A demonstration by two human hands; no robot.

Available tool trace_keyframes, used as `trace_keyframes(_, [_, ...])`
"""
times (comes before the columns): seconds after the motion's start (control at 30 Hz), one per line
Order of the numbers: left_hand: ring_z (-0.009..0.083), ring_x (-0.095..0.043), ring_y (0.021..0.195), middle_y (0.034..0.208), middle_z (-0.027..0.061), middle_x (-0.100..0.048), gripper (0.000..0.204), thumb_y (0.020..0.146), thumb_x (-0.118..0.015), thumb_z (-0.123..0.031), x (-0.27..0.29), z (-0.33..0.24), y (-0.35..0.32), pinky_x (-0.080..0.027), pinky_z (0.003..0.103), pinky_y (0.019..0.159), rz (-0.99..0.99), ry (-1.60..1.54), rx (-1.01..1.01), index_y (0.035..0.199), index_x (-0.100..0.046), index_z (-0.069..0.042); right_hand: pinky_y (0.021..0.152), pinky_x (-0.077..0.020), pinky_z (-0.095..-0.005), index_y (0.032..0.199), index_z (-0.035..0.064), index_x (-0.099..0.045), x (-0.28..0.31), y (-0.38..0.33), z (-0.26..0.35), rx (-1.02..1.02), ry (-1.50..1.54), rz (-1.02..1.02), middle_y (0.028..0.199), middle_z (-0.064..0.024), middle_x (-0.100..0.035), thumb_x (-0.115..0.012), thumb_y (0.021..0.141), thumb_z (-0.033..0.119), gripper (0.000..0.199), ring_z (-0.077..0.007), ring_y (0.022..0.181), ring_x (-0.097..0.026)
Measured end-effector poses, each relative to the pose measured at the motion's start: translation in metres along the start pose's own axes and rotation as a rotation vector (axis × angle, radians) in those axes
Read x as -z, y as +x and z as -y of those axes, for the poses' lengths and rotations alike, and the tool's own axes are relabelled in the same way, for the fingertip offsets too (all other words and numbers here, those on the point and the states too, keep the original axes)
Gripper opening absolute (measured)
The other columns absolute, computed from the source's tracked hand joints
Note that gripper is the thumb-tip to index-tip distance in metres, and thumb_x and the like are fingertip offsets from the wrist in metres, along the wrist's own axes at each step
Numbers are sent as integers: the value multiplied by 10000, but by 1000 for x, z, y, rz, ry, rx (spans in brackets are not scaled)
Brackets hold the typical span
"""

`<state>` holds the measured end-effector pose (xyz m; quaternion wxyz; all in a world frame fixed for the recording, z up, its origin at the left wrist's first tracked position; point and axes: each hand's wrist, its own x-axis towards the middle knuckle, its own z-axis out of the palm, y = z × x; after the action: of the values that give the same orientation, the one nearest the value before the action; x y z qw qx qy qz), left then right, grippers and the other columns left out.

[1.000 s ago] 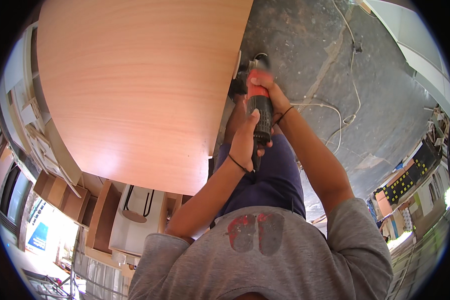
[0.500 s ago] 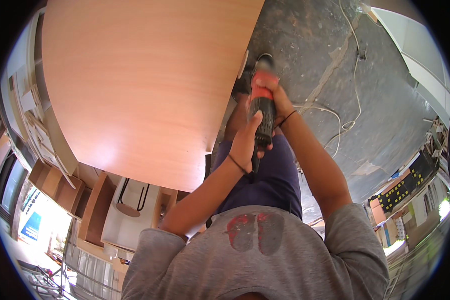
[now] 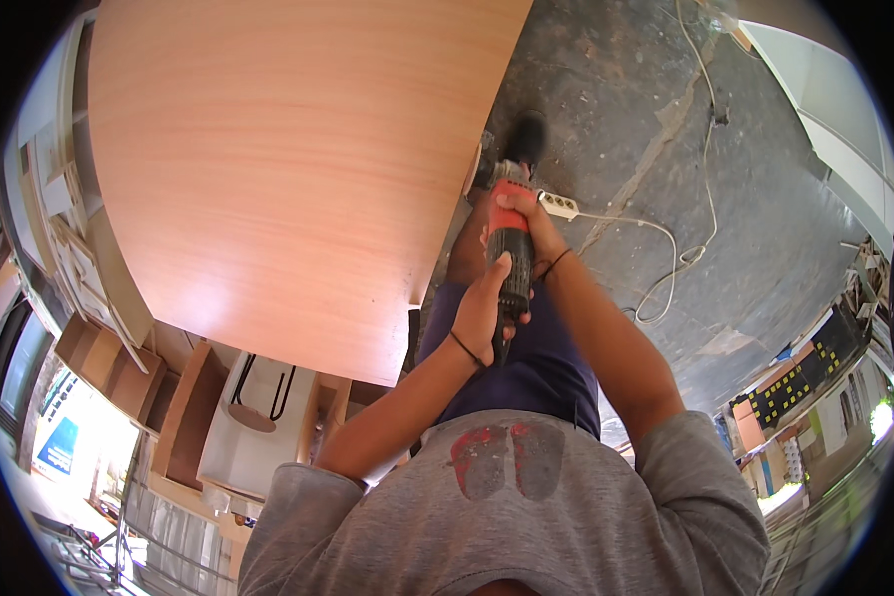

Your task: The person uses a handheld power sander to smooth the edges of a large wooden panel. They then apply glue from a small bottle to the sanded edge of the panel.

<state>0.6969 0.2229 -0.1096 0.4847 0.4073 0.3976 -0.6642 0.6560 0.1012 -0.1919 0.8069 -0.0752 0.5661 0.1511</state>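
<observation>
A red and black angle grinder (image 3: 512, 241) is held in both of my hands, in front of my thighs. My right hand (image 3: 534, 226) wraps round its red front part. Further back, my left hand (image 3: 481, 310) grips the black rear of the body, thumb on top. The grinder's head points away from me, and its pale disc (image 3: 473, 169) faces the right edge of a large wood-grain panel (image 3: 288, 189). Whether the disc touches that edge I cannot tell.
On the grey concrete floor (image 3: 626, 129) lies a white power strip (image 3: 559, 205) with its cable (image 3: 673, 248) looping right. My dark shoe (image 3: 526, 137) is beyond the grinder. Wooden drawer boxes (image 3: 187, 412) stand at the lower left, and a white panel (image 3: 815, 89) is at far right.
Both hands have brought the grinder a little nearer to me and slightly left. The power strip and my shoe now show more beside it.
</observation>
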Motion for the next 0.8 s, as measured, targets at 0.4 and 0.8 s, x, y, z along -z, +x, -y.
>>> trace_keyframes(0.4, [129, -567, 552, 827, 71, -597, 462, 896, -468, -510, -53, -54, 39, -390, 192, 363, 122, 178, -173, 990, -530, -62, 586, -559, -376, 1053, -34, -461, 1, 16, 91, 254, -65, 68, 824, -165, -584, -701, 702, 351, 573, -248, 672, -633])
trace_keyframes(0.8, [404, -186, 1320, 1415, 228, -216, 866, 658, -762, -272, 56, -96, 98, -222, 501, 1053, -755, 1717, -1232, 1340, -285, -30, 568, -562, -363, 998, -48, -494, 67, -10, 64, 292, 188, -6, 807, -162, -596, -684, 724, 354, 523, -253, 668, -649])
